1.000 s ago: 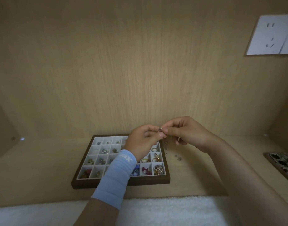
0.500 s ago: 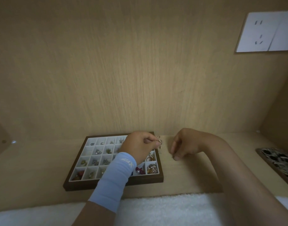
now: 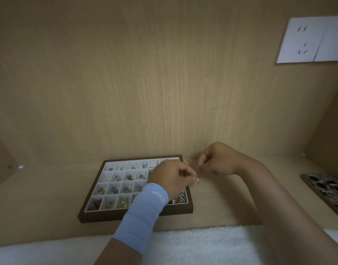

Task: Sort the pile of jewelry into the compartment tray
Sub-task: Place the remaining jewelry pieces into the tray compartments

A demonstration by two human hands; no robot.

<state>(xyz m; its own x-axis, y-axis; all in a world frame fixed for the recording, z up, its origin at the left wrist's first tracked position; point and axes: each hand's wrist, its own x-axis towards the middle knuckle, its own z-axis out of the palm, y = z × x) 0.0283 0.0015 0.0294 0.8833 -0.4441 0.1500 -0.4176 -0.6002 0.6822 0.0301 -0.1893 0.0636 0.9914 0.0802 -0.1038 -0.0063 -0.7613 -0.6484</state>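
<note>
One ring (image 3: 196,181) in left hand (image 3: 170,178) | tray (image 3: 99,217) cells covered | right hand (image 3: 219,161) unclear

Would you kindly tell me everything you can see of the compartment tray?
The compartment tray is a shallow rectangular box with a dark brown, wood-looking frame and a white grid of small square cells, four rows deep. It lies flat on the pale wooden surface. Most visible cells hold small pieces; the front row holds reddish, yellowish and gold-coloured ones. The left hand, pinching a small ring, and its blue sleeve hide its right part; contact cannot be judged.
</note>
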